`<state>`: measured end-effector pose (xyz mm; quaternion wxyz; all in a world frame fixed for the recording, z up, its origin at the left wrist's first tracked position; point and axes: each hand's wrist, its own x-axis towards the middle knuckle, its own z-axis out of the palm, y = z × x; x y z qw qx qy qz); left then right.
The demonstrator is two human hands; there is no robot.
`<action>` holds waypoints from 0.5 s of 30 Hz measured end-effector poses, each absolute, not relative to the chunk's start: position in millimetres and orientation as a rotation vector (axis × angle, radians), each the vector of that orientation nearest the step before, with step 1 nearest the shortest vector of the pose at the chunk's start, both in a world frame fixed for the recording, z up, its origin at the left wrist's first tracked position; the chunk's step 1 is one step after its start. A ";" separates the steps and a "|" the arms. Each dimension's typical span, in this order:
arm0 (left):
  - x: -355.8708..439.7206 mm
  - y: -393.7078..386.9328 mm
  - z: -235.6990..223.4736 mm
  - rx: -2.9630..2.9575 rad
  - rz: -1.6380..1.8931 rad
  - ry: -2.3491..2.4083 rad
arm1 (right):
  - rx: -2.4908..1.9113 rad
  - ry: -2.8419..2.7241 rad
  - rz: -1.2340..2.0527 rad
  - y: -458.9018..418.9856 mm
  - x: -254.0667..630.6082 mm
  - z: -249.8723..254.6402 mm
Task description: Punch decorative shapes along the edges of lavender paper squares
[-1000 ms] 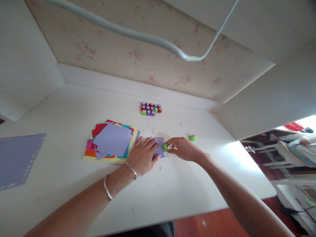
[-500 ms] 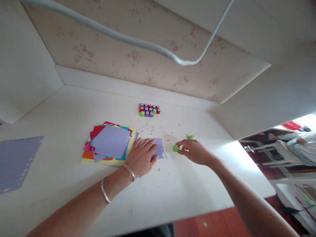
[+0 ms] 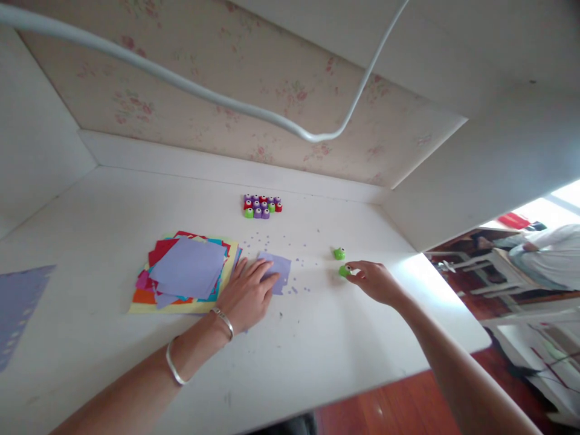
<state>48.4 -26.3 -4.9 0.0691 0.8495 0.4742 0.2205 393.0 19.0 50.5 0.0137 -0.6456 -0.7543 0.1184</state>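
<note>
My right hand [image 3: 374,281] pinches a green paper punch [image 3: 345,271] between thumb and fingers, at or just above the white desk. A second green paper punch [image 3: 339,254] stands just behind it, apart from my fingers. My left hand [image 3: 249,292] lies flat with fingers spread over the left part of a small purple paper piece [image 3: 280,270], whose edge is notched. Left of that hand is a stack of coloured papers [image 3: 188,269], with a purple sheet on top.
Several purple, red and green paper punches [image 3: 264,205] stand in tight rows near the back wall. Tiny purple paper bits [image 3: 295,279] are scattered around the small piece. A purple sheet with punched edges [image 3: 20,308] lies far left. Another person's white clothing [image 3: 550,257] shows at right.
My right hand has carried the green paper punch rightward, off the purple paper's edge to beside the other green one. My left hand stays on the paper. The view has shifted slightly.
</note>
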 end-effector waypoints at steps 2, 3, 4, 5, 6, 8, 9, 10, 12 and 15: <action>48.3 -26.1 -5.2 2.565 0.662 1.429 | -2.037 -2.330 0.343 20.4 396.4 50.9; 48.4 -26.0 -5.1 2.567 0.662 1.432 | -2.049 -2.323 0.333 21.4 397.5 50.9; 48.6 -25.9 -4.8 2.567 0.664 1.437 | -2.057 -2.322 0.327 22.5 398.6 50.7; 48.9 -25.8 -4.5 2.565 0.666 1.444 | -2.059 -2.324 0.319 23.8 399.5 50.2; 49.3 -25.8 -4.0 2.563 0.670 1.449 | -2.057 -2.329 0.309 25.2 400.5 49.5; 49.9 -25.7 -3.0 2.561 0.672 1.456 | -2.058 -2.338 0.280 27.9 402.3 48.2; 50.1 -25.6 -2.5 2.563 0.672 1.456 | -2.068 -2.339 0.261 29.2 403.2 47.9; 50.1 -25.5 -2.2 2.567 0.670 1.454 | -2.085 -2.335 0.245 30.4 404.2 47.9; 50.0 -25.1 -2.1 2.569 0.677 1.449 | -2.139 -2.297 0.230 32.4 406.5 49.0; 49.2 -24.1 -3.7 2.546 0.707 1.456 | -2.194 -2.194 0.248 35.4 411.5 50.5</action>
